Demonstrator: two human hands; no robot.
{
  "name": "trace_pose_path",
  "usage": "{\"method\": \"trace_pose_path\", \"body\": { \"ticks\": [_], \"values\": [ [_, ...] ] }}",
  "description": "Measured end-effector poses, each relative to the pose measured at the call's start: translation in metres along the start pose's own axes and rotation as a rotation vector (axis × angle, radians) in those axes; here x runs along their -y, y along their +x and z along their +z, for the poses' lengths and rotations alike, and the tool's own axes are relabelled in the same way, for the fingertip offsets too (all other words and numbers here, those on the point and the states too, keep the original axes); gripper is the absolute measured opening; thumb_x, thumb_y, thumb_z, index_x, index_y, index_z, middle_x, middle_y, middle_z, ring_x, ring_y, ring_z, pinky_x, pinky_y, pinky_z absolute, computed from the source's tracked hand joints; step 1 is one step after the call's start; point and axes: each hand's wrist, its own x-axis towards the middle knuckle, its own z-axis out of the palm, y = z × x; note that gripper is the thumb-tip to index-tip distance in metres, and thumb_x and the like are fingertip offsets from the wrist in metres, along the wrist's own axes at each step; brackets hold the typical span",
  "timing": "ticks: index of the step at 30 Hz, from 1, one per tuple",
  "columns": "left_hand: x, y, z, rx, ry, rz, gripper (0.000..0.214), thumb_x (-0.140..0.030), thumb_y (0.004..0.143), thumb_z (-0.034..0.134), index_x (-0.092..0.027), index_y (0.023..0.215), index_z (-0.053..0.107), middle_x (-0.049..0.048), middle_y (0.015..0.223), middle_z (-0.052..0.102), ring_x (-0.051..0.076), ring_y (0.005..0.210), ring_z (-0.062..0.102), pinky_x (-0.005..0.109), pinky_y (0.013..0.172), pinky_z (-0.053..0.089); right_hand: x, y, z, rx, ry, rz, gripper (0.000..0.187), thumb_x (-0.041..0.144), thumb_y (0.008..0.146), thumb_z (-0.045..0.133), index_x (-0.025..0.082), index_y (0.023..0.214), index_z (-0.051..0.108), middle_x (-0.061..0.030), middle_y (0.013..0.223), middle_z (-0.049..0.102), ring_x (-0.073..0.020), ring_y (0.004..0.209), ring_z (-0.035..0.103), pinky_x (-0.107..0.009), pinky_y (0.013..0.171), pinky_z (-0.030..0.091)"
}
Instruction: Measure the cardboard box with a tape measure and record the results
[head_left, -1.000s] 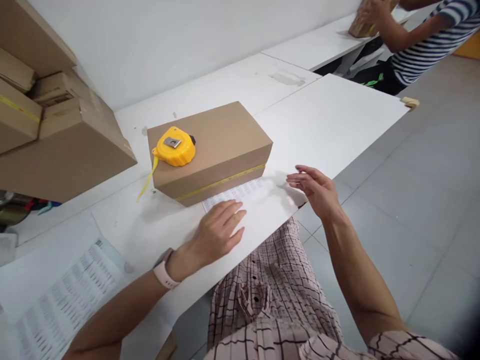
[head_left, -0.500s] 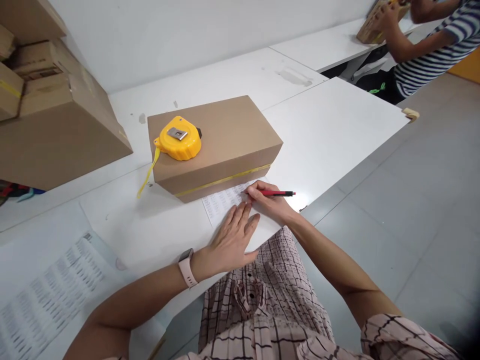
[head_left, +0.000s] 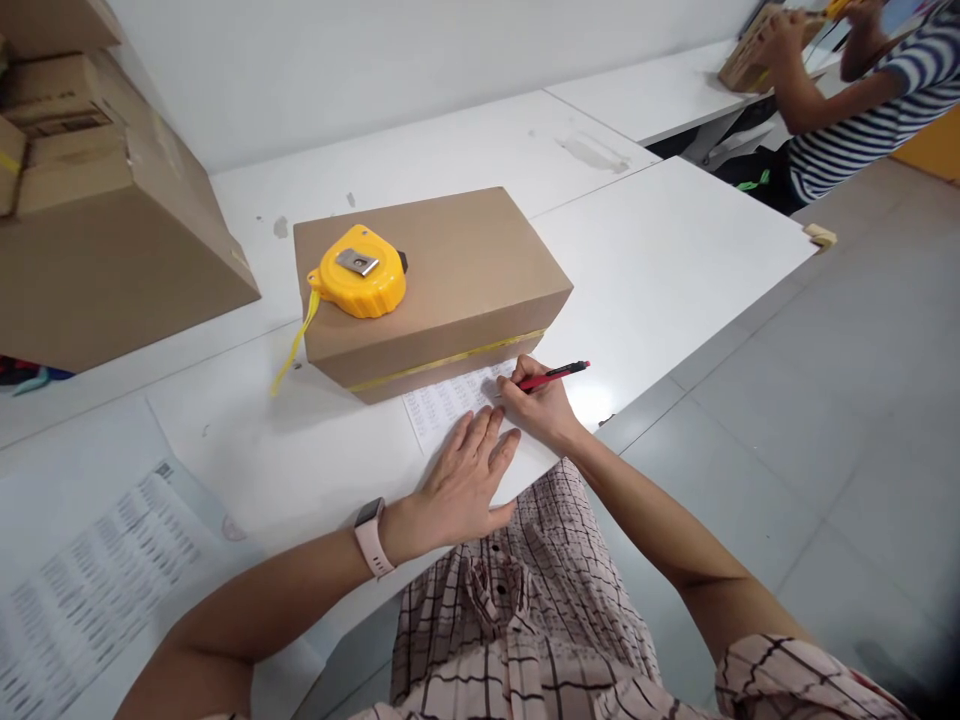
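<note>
Between the fingers of my right hand point(head_left: 544, 405) is a red and black pen point(head_left: 553, 376), its tip down at a printed sheet point(head_left: 442, 405). My left hand point(head_left: 466, 475) lies flat with fingers stretched, holding down the lower part of that sheet. Just beyond both hands sits a closed brown cardboard box point(head_left: 450, 270) with yellow tape along its side; it covers the sheet's far edge. A yellow tape measure point(head_left: 358, 272) rests on the left of the box top, its yellow strap hanging over the edge.
Large cardboard boxes point(head_left: 112, 240) are stacked at the left. Another printed sheet point(head_left: 97, 590) lies at the lower left of the white table point(head_left: 675, 250). Far right, a person in a striped shirt point(head_left: 862, 140) handles a small carton point(head_left: 750, 55).
The pen has tilted, its rear end rising slightly, and my right hand has shifted a little over the sheet. My left hand stays in place. The view has moved slightly.
</note>
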Motion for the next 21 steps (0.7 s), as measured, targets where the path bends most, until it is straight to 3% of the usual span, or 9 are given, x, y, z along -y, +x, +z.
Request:
{"method": "trace_pose_path", "body": {
  "ticks": [7,13,21],
  "values": [
    [0.0004,-0.0001,0.0049,-0.03,-0.002,0.0,0.089,-0.06,0.091,0.051,-0.009,0.158,0.019,0.0266,0.166,0.023,0.041,0.156,0.016,0.054,0.126,0.005,-0.0042,0.0019,0.0013,0.021,-0.026,0.014,0.031,0.03,0.081,0.066,0.024,0.064,0.041,0.0051,0.057,0.042,-0.0105,0.055,0.035,-0.031,0.053,0.031],
    [0.0,-0.0004,0.0028,-0.009,0.013,-0.006,0.088,-0.061,0.092,0.051,-0.008,0.157,0.025,0.0266,0.166,0.023,0.041,0.156,0.017,0.053,0.126,0.007,-0.0025,0.0014,0.0012,0.016,-0.025,0.009,0.031,0.026,0.08,0.065,0.024,0.063,0.04,0.0051,0.057,0.041,-0.0104,0.056,0.035,-0.031,0.053,0.031],
    [0.0006,-0.0011,0.0046,-0.038,-0.009,0.0,0.089,-0.06,0.092,0.051,-0.009,0.158,0.02,0.0258,0.166,0.024,0.041,0.156,0.017,0.054,0.126,0.008,-0.0037,0.0016,0.0006,0.015,-0.019,0.013,0.03,0.025,0.079,0.064,0.024,0.062,0.04,0.0046,0.057,0.042,-0.0107,0.056,0.035,-0.031,0.053,0.032]
  ]
}}
